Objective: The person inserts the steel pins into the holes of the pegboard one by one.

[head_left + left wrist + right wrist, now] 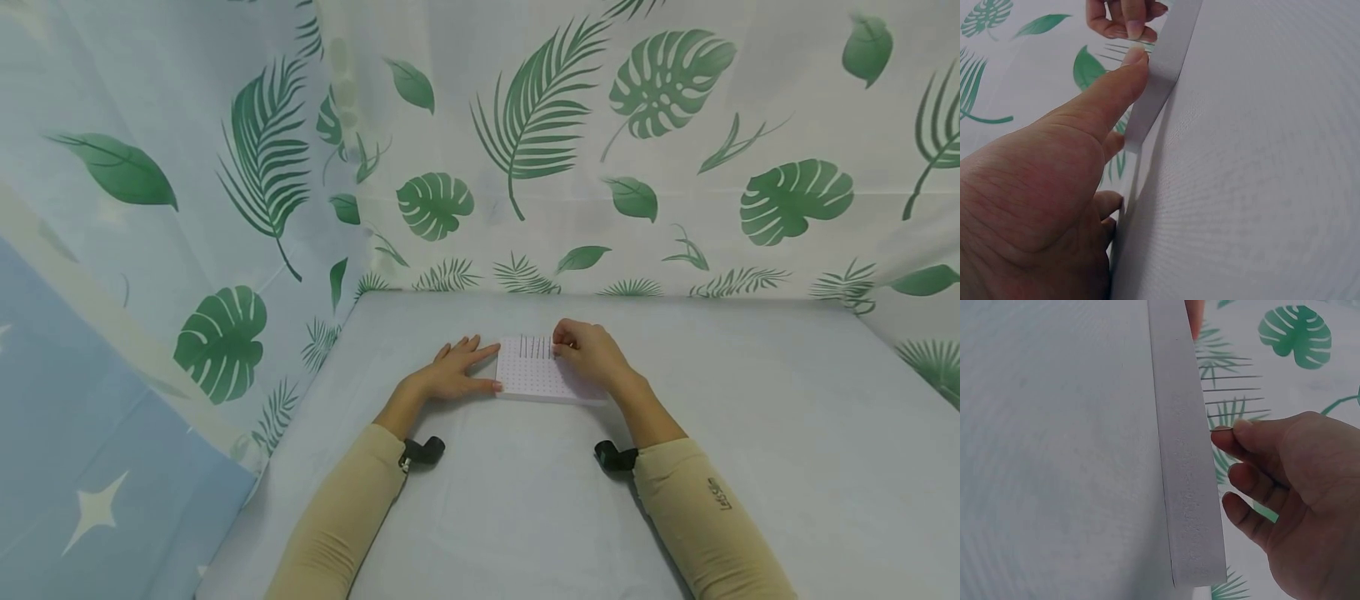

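Observation:
A white board with a grid of small holes lies flat on the table. Several thin dark pins stand upright in a row near its far edge; the right wrist view shows these thin pins side by side. My right hand pinches another thin pin between thumb and forefinger, at the right end of the row, its lower end at the board's surface. My left hand rests at the board's left side with fingers spread, thumb and forefinger touching its edge.
A white cloth covers the table. Behind it hangs a leaf-patterned curtain, with another curtain along the left. A black wrist camera sits on the left forearm and another black camera on the right.

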`<control>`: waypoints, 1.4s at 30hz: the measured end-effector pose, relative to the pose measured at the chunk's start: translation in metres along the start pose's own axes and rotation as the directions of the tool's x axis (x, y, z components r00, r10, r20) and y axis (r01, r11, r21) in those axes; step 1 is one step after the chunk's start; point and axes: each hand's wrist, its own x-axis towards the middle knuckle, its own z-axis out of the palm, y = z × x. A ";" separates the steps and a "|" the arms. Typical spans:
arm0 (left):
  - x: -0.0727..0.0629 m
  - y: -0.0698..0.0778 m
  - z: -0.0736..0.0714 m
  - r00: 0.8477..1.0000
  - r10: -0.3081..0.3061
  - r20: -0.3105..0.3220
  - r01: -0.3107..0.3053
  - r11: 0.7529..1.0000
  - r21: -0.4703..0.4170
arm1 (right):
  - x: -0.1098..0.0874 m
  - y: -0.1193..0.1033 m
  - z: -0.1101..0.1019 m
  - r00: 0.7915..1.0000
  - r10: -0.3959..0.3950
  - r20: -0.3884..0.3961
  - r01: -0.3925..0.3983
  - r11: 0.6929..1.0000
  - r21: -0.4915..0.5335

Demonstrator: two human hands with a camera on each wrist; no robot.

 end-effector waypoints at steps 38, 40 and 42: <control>0.000 -0.001 0.001 1.000 0.003 -0.015 -0.003 1.000 0.000 | -0.007 0.021 -0.038 0.995 0.101 0.003 -0.101 0.984 0.145; 0.000 -0.001 0.001 1.000 0.004 -0.015 -0.004 1.000 -0.002 | -0.009 0.023 -0.042 0.994 0.109 0.006 -0.109 0.984 0.140; 0.000 -0.001 0.001 1.000 0.005 -0.013 -0.005 1.000 -0.005 | -0.010 0.026 -0.047 0.992 0.126 0.014 -0.127 0.983 0.135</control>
